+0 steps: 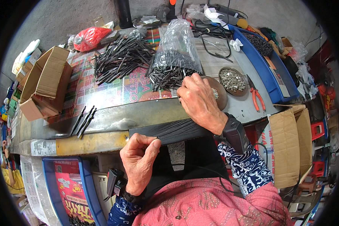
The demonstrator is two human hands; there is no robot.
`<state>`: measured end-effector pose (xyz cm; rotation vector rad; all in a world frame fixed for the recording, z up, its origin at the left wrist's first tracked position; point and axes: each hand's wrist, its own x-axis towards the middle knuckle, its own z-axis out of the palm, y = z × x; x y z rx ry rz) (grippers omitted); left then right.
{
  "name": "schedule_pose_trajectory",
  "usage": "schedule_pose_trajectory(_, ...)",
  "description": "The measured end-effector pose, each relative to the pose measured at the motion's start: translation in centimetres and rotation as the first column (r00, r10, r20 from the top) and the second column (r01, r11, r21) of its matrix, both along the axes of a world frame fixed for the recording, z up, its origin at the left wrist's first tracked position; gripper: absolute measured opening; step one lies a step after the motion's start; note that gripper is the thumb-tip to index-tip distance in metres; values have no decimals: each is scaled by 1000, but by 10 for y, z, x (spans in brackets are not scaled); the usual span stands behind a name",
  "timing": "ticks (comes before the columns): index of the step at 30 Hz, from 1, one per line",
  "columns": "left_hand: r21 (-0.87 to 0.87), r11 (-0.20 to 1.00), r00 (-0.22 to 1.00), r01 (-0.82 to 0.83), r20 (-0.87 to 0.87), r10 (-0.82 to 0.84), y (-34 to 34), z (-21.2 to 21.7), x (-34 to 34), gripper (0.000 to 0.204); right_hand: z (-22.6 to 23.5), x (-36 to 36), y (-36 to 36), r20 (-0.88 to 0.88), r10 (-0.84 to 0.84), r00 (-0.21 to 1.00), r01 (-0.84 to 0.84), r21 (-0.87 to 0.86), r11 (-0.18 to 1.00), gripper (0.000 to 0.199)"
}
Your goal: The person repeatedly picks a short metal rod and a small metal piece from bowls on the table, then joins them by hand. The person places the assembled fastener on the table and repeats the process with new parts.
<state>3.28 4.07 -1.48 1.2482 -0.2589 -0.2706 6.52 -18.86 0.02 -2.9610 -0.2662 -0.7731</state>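
Note:
My left hand [139, 160] is just over the table's front edge. Its thumb and forefinger pinch together, with a small dark tip showing between them that is too little to name. Farther right, my right hand [200, 102] curls down between the near end of a heap of thin black strips [164, 78] and a round brown dish [221, 94] of tiny metal parts. Its fingers are bent close together, and whatever they grip is hidden. A clear plastic bag [178, 47] lies over that heap. A second dish of small silvery metal pieces [232, 80] sits beside the first.
Red-handled pliers [257, 98] lie at the right, near a long blue tray [267, 64]. A larger heap of black strips [122, 56] and a cardboard box [47, 83] occupy the left. Several black pieces [84, 122] rest apart near the edge. An open carton [290, 147] stands at lower right.

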Motion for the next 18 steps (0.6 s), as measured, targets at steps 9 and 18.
schedule_pose_trajectory(9, 12, 1000, 1000, 16, 1, -16, 0, 2, -2, 10, 1, 2, 0, 49, 104, 993, -98, -112, 989, 11)
schedule_pose_trajectory(18, -15, 1000, 1000, 28, -3, -28, 1, 3, -2, 10, -2, 9, -2, 60, 196, 979, -176, -246, 953, 11)
